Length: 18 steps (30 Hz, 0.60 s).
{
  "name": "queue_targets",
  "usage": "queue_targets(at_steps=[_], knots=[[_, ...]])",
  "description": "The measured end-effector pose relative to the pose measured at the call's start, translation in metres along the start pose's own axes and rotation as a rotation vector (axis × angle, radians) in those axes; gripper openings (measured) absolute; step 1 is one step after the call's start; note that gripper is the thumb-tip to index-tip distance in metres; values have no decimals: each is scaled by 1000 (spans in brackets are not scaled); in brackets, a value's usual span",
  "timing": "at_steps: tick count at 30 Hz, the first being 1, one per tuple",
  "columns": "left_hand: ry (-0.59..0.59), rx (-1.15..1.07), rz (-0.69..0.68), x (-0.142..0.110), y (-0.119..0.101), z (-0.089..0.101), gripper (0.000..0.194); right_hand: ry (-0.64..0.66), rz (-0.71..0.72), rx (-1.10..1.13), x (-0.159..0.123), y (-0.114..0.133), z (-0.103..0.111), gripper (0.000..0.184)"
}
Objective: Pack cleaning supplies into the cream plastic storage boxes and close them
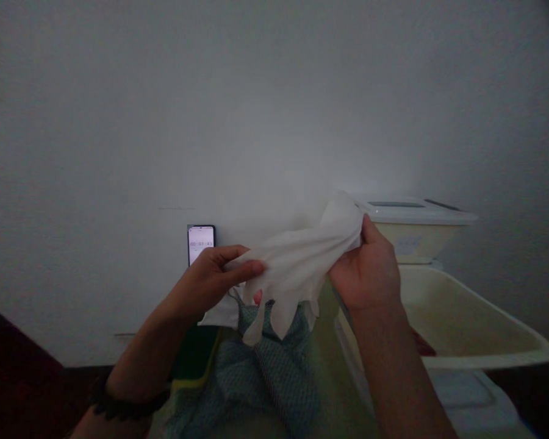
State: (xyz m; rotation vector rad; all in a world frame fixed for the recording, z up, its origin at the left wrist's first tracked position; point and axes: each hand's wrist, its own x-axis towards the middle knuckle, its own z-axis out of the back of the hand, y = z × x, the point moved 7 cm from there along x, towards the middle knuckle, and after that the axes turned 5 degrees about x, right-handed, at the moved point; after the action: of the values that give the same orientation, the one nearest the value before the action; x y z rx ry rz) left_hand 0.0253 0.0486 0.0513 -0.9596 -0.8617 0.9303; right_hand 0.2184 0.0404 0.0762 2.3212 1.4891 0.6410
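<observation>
A thin white glove [302, 259] is stretched between my two hands, with its finger-like ends drooping along the lower edge. My left hand [215, 274] is closed on its left end, the thumb lying across the front. At the upper right end, my right hand [368, 265] grips the material with the fingers wrapped behind it. Beneath the glove lies a crumpled blue-green textured cloth [279, 378], partly covered by the hanging ends. A piece of white material [222, 312] lies beside that cloth, below my left hand.
A phone [201, 238] showing a timer leans against the pale wall [274, 122]. On the right are a cream basin [476, 311] and a white-lidded box [421, 235] behind it. A dark green item with a yellow edge [194, 360] lies near my left forearm.
</observation>
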Motion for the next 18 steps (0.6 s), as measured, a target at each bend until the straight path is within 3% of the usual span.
queue_targets(at_steps=[8, 18], knots=[[68, 12, -38, -1, -5, -4, 13, -61, 84, 22, 6, 9, 11, 36], [148, -38, 35, -2, 0, -11, 13, -84, -10, 67, 0, 2, 4, 37]])
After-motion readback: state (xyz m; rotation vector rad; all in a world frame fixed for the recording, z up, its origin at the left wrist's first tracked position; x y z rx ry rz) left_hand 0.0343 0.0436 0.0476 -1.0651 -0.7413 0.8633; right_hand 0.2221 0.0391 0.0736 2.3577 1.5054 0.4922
